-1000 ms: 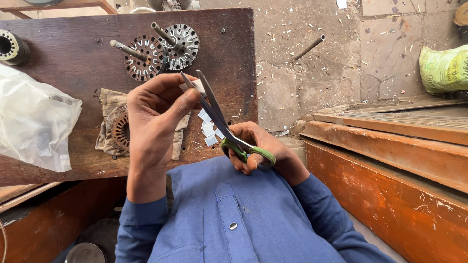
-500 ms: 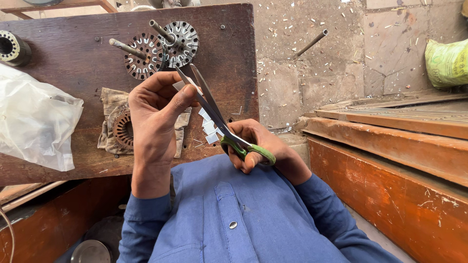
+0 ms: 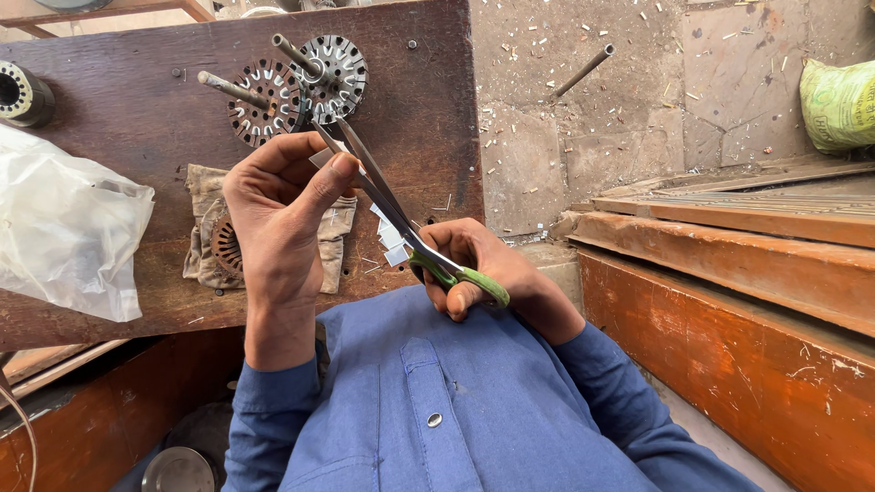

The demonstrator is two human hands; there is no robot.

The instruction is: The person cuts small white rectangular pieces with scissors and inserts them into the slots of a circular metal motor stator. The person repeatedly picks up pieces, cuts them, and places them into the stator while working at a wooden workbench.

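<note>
Head view: our right hand (image 3: 478,264) grips green-handled scissors (image 3: 401,219), blades parted on a pale strip (image 3: 321,157) pinched by our left hand (image 3: 278,214); cut pieces (image 3: 390,239) lie below, the strip only partly cut.

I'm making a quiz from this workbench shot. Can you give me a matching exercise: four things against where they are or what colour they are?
Things:
1. scissors
2. plastic bag
3. slotted metal discs
4. sack

Descriptions:
A. translucent white, left on the board
B. yellow-green, far right on the floor
C. green handles, in the right hand
D. on rods, at the top of the dark board

Pairs: 1-C, 2-A, 3-D, 4-B
</note>
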